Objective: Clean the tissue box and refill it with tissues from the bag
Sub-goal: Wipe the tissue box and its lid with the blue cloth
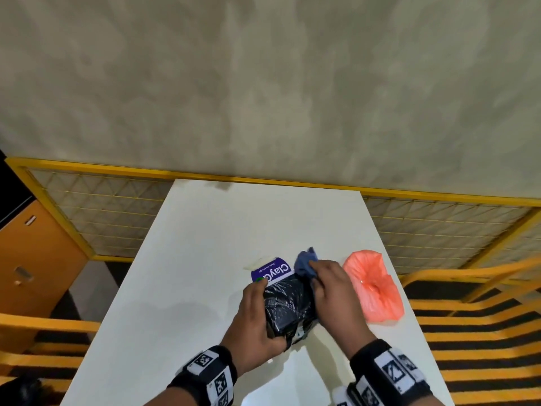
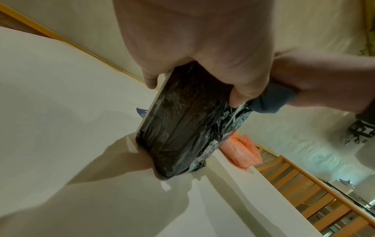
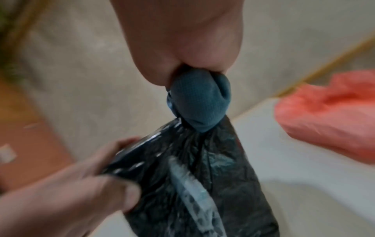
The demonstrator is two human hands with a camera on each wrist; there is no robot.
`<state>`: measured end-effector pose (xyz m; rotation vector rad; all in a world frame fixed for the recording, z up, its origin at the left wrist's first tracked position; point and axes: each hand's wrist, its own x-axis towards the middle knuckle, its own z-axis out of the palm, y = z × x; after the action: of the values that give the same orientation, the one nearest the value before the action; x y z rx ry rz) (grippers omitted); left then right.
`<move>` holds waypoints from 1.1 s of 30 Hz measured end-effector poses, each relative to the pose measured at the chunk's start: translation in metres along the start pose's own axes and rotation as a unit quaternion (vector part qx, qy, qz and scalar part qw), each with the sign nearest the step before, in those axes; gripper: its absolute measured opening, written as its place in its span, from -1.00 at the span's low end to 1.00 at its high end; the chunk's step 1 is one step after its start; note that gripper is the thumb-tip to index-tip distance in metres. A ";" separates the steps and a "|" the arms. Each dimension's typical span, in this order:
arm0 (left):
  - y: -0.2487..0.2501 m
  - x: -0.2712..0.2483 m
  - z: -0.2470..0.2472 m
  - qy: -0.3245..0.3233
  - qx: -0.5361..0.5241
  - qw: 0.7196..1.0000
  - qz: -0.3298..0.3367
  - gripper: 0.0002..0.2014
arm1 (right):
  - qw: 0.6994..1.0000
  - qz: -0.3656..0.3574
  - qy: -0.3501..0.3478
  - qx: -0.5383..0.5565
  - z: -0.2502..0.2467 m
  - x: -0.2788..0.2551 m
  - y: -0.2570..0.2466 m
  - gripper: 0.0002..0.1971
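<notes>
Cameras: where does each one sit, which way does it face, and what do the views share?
Head: above, looking down at the table; both hands and wristbands show.
Left wrist: along the left hand, which grips the black bag.
Right wrist: along the right hand, which pinches a blue cloth.
Shared: all three show the black bag, cloth and orange bag.

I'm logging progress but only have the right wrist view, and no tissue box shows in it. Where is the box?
Observer: The purple tissue box lies on the table, just beyond the black bag and left of the blue cloth.
Operator: Is the bag lifted clear of the table?
Observer: It seems not. In the left wrist view its lower end appears to rest on the table, while the left hand grips its upper part.
</notes>
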<state>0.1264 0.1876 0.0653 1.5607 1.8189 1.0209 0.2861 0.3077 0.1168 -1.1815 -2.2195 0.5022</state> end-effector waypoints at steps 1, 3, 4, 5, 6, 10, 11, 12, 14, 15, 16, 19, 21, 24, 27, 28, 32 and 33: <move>0.001 0.000 0.001 0.007 -0.008 1.000 0.009 0.08 | 0.999 -0.042 -0.017 -0.009 0.004 -0.008 -0.013 -0.52; 0.004 0.000 0.000 0.022 -0.047 0.998 0.046 -0.15 | 0.991 -0.102 -0.074 -0.036 0.020 -0.030 -0.043 -0.48; 0.006 0.000 -0.001 0.034 -0.067 0.995 0.065 -0.32 | 0.987 -0.124 -0.090 -0.048 0.029 -0.041 -0.053 -0.48; 0.007 0.001 -0.003 0.041 -0.076 0.993 0.079 -0.45 | 0.983 -0.144 -0.095 -0.056 0.035 -0.047 -0.058 -0.51; 0.008 0.002 -0.004 0.043 -0.076 0.992 0.091 -0.48 | 0.981 -0.158 -0.093 -0.059 0.038 -0.049 -0.058 -0.53; -0.005 0.003 0.000 0.018 -0.061 0.997 0.052 -0.04 | 0.985 -0.150 -0.056 -0.070 0.029 -0.032 -0.027 -0.57; -0.009 0.002 0.001 0.012 -0.056 0.998 0.032 0.04 | 0.988 -0.129 -0.048 -0.065 0.026 -0.027 -0.018 -0.57; -0.011 0.002 0.002 0.007 -0.052 0.998 0.019 0.09 | 0.991 -0.108 -0.043 -0.059 0.024 -0.023 -0.011 -0.56; -0.012 0.002 0.004 0.003 -0.045 0.999 0.008 0.13 | 0.995 -0.079 -0.039 -0.050 0.020 -0.017 0.000 -0.55; -0.012 0.002 0.004 0.002 -0.043 0.999 0.006 0.13 | 0.996 -0.070 -0.036 -0.044 0.020 -0.015 0.005 -0.55; -0.012 0.002 0.004 0.002 -0.042 0.999 0.006 0.13 | 0.997 -0.061 -0.032 -0.035 0.019 -0.013 0.008 -0.56; -0.011 0.002 0.003 0.000 -0.038 0.999 0.004 0.15 | 0.999 -0.013 -0.022 0.034 0.015 -0.007 0.015 -0.63; -0.011 0.003 0.003 -0.004 -0.033 0.999 0.002 0.16 | 0.993 0.038 -0.031 0.104 0.013 -0.006 0.021 -0.70; -0.012 0.003 0.003 -0.005 -0.026 1.000 0.000 0.18 | 0.939 0.178 -0.061 0.288 0.011 -0.004 0.028 -0.75; -0.013 0.003 0.002 -0.012 -0.028 1.000 -0.006 0.19 | 0.845 0.291 -0.069 0.442 0.012 -0.002 0.037 -0.76; -0.013 0.004 0.001 -0.019 -0.027 0.999 -0.008 0.19 | 0.831 0.307 -0.076 0.458 0.012 -0.003 0.041 -0.77; -0.001 0.005 -0.011 -0.063 0.045 0.997 -0.024 0.26 | 0.839 0.310 -0.097 0.436 0.007 -0.004 0.048 -0.78; 0.008 0.006 -0.017 -0.084 0.089 0.991 -0.048 0.31 | 0.840 0.310 -0.085 0.437 0.004 -0.004 0.049 -0.78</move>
<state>0.1162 0.1906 0.0818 1.5921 1.8893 0.6779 0.3164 0.3306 0.0846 -1.2923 -1.3306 1.7115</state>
